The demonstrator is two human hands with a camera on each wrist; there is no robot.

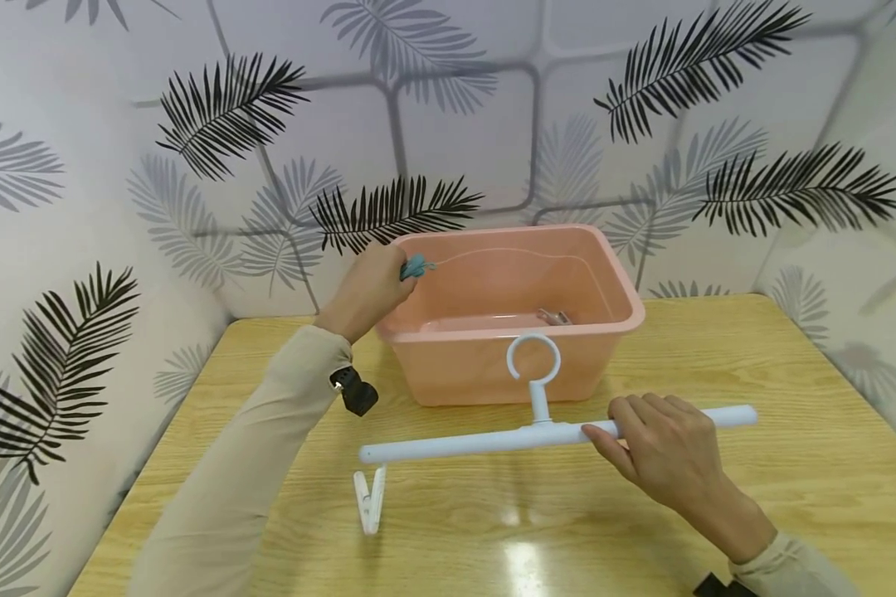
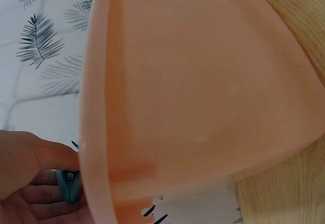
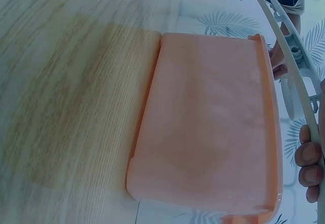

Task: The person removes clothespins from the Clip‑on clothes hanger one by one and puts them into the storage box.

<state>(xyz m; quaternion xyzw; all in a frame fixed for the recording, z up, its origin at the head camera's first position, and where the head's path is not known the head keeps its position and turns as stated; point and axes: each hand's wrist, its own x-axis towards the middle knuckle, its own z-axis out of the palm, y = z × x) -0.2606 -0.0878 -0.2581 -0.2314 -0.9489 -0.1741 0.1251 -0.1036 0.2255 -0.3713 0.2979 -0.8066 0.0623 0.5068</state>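
My left hand [image 1: 369, 286] is over the left rim of a pink plastic basin [image 1: 504, 365], holding a teal clothespin [image 1: 416, 267] in its fingers. In the left wrist view the teal clothespin [image 2: 69, 186] lies across the curled fingers beside the rim. With fingers wrapped over the bar, my right hand [image 1: 664, 448] grips the right part of a white hanger [image 1: 463, 444] that has a ring-shaped hook. The hanger is held in front of the basin. Just below the bar's left end is a white clothespin [image 1: 369, 502]; whether it hangs or lies on the table I cannot tell.
Inside the basin, on its floor, are small pale clips [image 1: 554, 317], partly hidden by the front rim. The basin stands toward the back of a wood-grain table [image 1: 269, 464]. Leaf-patterned walls [image 1: 463, 149] close off the back and sides.
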